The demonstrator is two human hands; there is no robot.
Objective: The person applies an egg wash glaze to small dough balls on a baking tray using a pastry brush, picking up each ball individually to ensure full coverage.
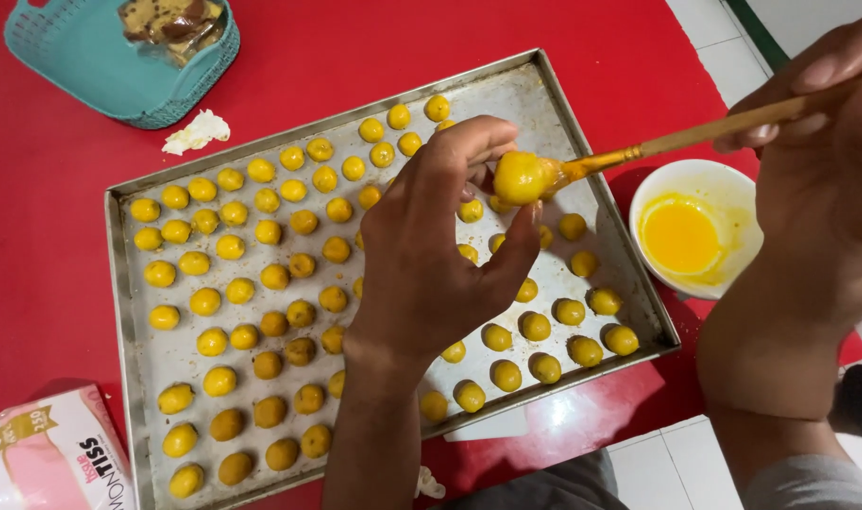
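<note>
My left hand (pixel 440 255) is raised above a metal baking tray (pixel 134 331) and pinches one yellow dough ball (pixel 518 177) between fingertips and thumb. My right hand (pixel 823 179) grips a wooden-handled brush (pixel 695 135); its yellow-coated bristles touch the held ball. Several rows of small yellow-glazed dough balls (pixel 261 312) fill the tray beneath. A white bowl of beaten egg yolk (pixel 681 234) stands just right of the tray, under my right hand.
A teal plastic basket (pixel 119 57) with brownish contents sits at the top left on the red mat (pixel 53 189). A crumpled white scrap (pixel 197 132) lies beside it. A pink tissue pack (pixel 49 458) is at bottom left. White floor tiles show at right.
</note>
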